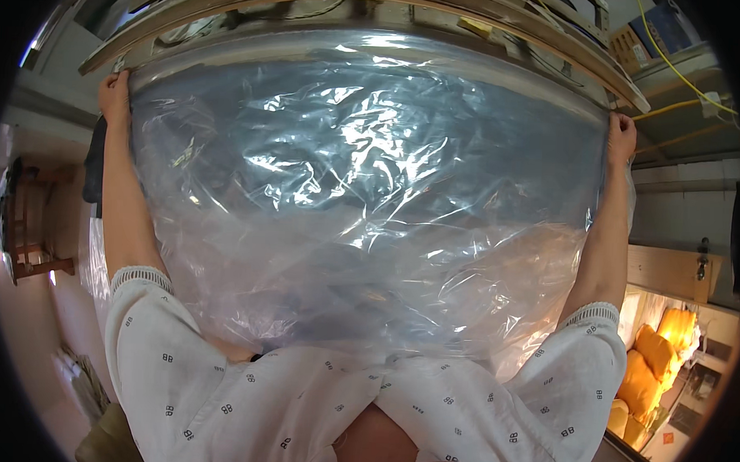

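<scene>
A wide sheet of clear plastic film (368,272) spreads between my outstretched arms, from the far edge down to my shirt. It is wrinkled and shines with reflections. At its far left corner my left hand (114,94) is closed, fingers pinched on the film's edge. Level with it on the far right, my right hand (623,135) pinches the opposite edge, and some film hangs beside that wrist. Bluish grey shows through the film's far half; what lies under it I cannot make out. Part of each hand's fingertips is hidden.
A long wooden beam (370,1) curves across just beyond the film's far edge. Yellow cord (677,71) runs at the upper right near some boxes (666,34). Orange-yellow bundles (655,363) lie at the lower right. A brown wooden frame (40,211) stands at the left.
</scene>
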Demonstrator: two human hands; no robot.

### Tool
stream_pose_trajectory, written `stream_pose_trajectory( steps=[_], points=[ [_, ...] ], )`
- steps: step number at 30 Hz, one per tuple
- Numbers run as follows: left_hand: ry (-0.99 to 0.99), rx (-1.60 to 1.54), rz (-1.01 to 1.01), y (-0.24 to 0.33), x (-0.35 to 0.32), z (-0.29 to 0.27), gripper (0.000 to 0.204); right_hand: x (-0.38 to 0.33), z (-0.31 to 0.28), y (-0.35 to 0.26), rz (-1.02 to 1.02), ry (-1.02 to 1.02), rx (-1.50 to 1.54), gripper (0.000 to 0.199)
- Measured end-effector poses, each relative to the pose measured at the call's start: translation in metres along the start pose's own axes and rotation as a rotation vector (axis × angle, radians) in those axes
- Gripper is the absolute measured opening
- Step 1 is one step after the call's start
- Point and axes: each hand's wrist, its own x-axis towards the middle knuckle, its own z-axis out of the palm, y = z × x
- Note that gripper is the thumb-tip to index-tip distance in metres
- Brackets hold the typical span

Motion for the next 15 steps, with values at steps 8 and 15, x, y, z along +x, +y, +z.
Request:
stream_pose_trajectory(
  steps=[8,15],
  points=[
    [0.107,-0.266,-0.215,-0.021,0.009,-0.007,0.031,-0.004,-0.009,-0.015,-0.119,0.197,-0.238,0.035],
    [0.123,-0.689,-0.292,-0.034,0.023,-0.007,0.024,-0.003,-0.01,-0.007,0.059,0.27,-0.093,0.036]
  ],
)
